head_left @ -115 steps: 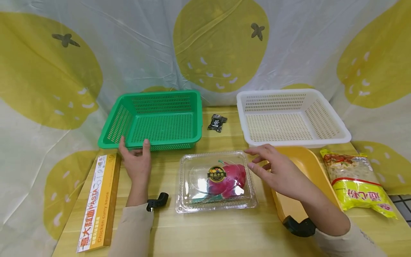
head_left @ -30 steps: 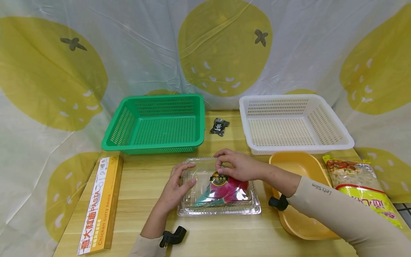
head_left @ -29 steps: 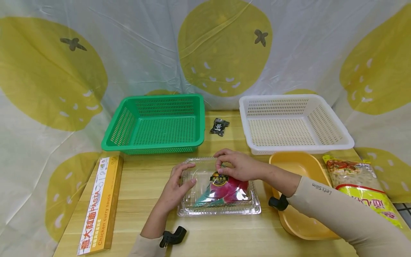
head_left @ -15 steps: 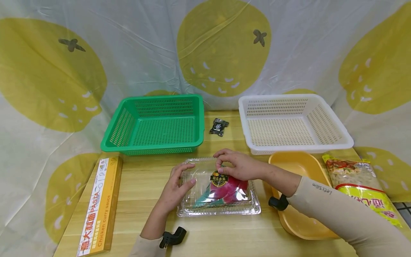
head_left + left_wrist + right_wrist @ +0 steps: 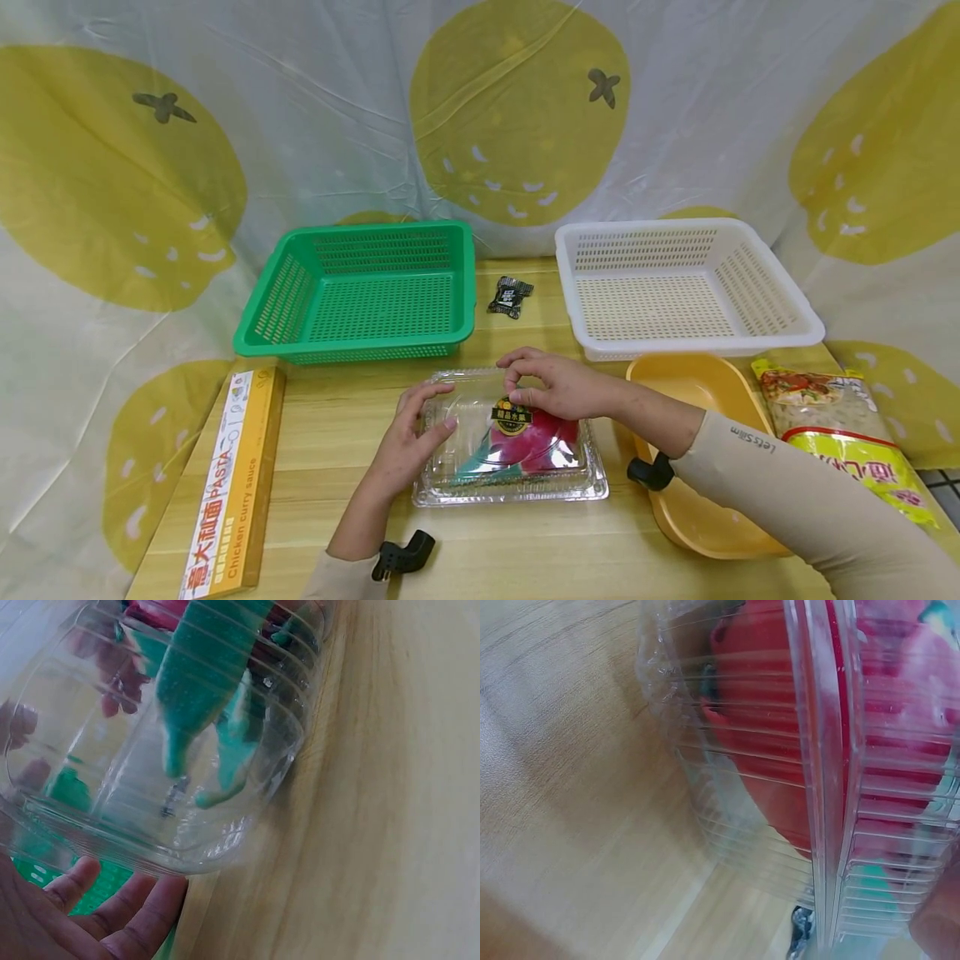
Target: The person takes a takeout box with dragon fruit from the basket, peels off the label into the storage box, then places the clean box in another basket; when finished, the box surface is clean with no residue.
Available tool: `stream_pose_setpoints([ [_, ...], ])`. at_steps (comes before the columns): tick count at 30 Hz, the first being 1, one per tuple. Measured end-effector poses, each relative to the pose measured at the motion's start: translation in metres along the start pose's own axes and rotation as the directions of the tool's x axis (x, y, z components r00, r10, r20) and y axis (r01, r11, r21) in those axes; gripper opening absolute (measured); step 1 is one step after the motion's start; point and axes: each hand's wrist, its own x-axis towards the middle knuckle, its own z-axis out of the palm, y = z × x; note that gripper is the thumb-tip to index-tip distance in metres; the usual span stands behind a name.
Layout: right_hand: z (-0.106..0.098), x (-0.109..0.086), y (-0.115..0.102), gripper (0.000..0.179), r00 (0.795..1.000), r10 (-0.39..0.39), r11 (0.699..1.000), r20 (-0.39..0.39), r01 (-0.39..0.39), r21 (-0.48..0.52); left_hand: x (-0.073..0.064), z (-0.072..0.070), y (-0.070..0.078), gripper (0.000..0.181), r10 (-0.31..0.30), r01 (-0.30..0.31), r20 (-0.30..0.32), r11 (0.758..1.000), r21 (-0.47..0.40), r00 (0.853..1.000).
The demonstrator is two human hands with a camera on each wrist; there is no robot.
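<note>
A clear plastic fruit box (image 5: 517,487) with a lid and a black-and-gold sticker (image 5: 512,417) lies flat on the table. Inside it sits a pink-red dragon fruit (image 5: 540,437) with green pointed scales, seen red through the ribbed wall in the right wrist view (image 5: 765,727). My left hand (image 5: 405,442) rests at the box's left end, its fingers and thumb extended over the lid edge. The right hand (image 5: 562,385) reaches across the lid, its fingers bent and thumb beside the sticker; whether it pinches anything I cannot tell.
A green basket (image 5: 352,340) and a white basket (image 5: 705,343) stand at the back, with a small black packet (image 5: 510,297) between them. A yellow tray (image 5: 705,533) lies under the right forearm. A pasta box (image 5: 232,483) is left, a yellow noodle bag (image 5: 832,425) right.
Since the earliest frame, both hands have moved in onto the box, the left from near the green basket, the right from the box's right side. Over the last second they hold still.
</note>
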Motion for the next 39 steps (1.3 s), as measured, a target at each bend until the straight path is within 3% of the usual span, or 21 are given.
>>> stream_pose_setpoints([
  [16,-0.002,0.001,0.000,0.009,0.998,0.060,0.998,-0.014,-0.059,0.022,0.000,-0.001,0.000,0.044,0.019,-0.019,-0.006,1.000,0.000,1.000],
  [23,-0.003,0.001,-0.001,0.007,0.997,0.054,0.997,-0.049,-0.051,0.050,0.001,-0.001,0.001,0.046,-0.019,0.019,-0.005,1.000,0.014,1.000],
  [31,-0.007,-0.005,-0.003,0.004,0.980,0.049,0.997,-0.194,-0.037,0.067,-0.001,-0.002,0.006,0.046,-0.037,0.037,0.005,0.999,0.038,0.999],
  [39,-0.016,-0.022,-0.008,0.008,0.957,0.059,0.997,-0.286,-0.045,0.055,-0.001,-0.003,0.005,0.045,-0.037,0.037,0.008,0.999,0.033,0.999],
])
